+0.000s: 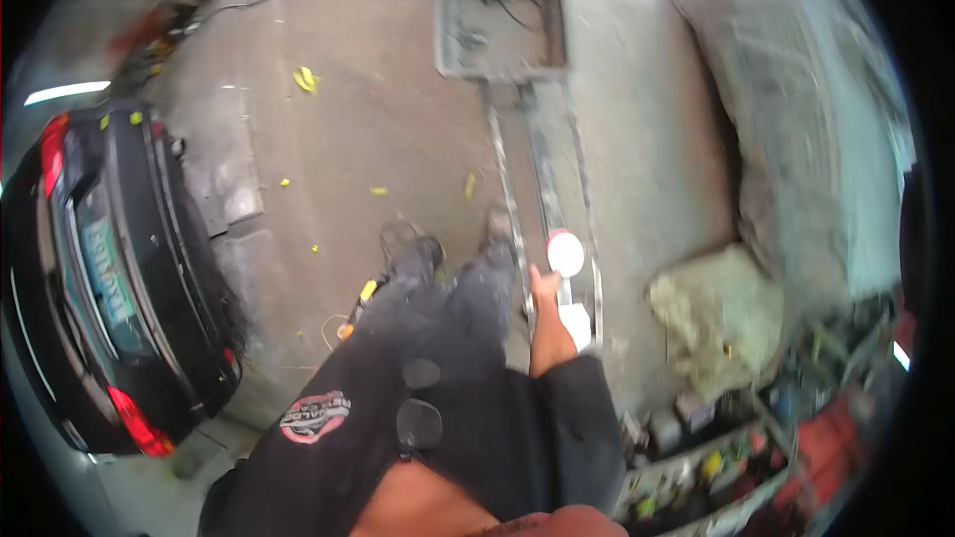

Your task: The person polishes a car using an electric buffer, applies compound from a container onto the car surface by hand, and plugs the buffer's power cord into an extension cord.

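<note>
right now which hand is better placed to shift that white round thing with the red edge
Probably the right: your right hand is at the near edge of the white round thing, though the grip isn't clear, while your left hand is out of view.

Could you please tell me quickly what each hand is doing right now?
Left hand: not in view, so its state cannot be told.
Right hand: appears closed, holding the white round object.
</note>
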`<state>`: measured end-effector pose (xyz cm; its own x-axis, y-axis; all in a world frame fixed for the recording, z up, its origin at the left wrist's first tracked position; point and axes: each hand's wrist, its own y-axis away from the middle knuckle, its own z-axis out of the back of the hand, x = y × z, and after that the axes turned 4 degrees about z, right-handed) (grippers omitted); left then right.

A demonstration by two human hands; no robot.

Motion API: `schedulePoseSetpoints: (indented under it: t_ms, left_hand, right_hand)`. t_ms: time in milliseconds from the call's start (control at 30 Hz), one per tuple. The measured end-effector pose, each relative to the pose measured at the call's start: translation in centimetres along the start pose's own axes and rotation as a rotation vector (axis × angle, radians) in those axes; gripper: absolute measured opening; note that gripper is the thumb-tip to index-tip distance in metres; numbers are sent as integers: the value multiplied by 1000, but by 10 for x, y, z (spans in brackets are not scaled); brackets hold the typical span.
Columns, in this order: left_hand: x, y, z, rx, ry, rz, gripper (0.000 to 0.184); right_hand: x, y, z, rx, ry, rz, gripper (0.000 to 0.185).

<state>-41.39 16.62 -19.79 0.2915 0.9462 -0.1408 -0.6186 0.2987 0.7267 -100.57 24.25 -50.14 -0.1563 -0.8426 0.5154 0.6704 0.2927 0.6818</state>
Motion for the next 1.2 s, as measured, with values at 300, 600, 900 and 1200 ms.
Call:
schedulePoseSetpoints:
  t_ms: [300,600,900,1200]
  left_hand:
    - [2,63,-57,-86,83,33,53]
    - [5,27,-66,-74,342,74,52]
    - [-43,30,-101,195,1032,-23,35]
    - [-101,55,-89,-143,1160,-164,67]
  right_hand:
    - [-29,-60,-22,-13,153,-68,66]
    - [5,-39,7,-137,367,301,24]
    - [231,4,-23,225,494,1107,18]
    - [462,184,-133,879,692,1553,19]
